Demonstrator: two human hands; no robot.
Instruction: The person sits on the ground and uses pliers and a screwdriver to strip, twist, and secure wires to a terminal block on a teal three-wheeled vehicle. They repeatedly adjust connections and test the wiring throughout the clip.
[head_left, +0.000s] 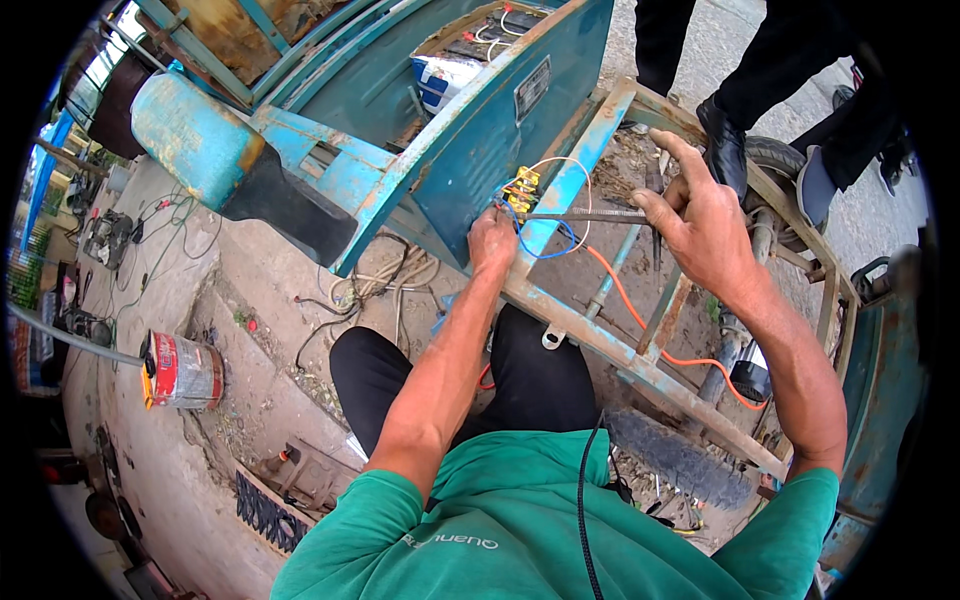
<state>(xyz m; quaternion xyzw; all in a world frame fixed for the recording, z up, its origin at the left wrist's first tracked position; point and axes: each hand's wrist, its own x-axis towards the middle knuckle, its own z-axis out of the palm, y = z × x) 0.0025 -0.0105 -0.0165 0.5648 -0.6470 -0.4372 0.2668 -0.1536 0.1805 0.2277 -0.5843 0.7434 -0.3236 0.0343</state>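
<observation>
My left hand (pixel 492 240) is closed at the near edge of the blue metal panel, its fingertips pinching the wires beside a yellow terminal block (pixel 522 192). Blue wire (pixel 572 246) and white wire (pixel 588 180) loop out from the block. From beside the block, a long thin metal rod (pixel 585 215) runs right across the rusty blue frame (pixel 590 165). Its far end meets the thumb of my right hand (pixel 705 225), close to a dark upright bar. That hand's index finger is raised and spread from the thumb, the other fingers bent.
An orange cable (pixel 622 290) passes through the frame. On the left stand a blue seat-like part (pixel 190 130) and a red-and-white bucket (pixel 185 370). Coiled cables (pixel 395 285) lie on the ground. A battery (pixel 445 80) sits behind the panel; people in dark trousers (pixel 745 60) stand far right.
</observation>
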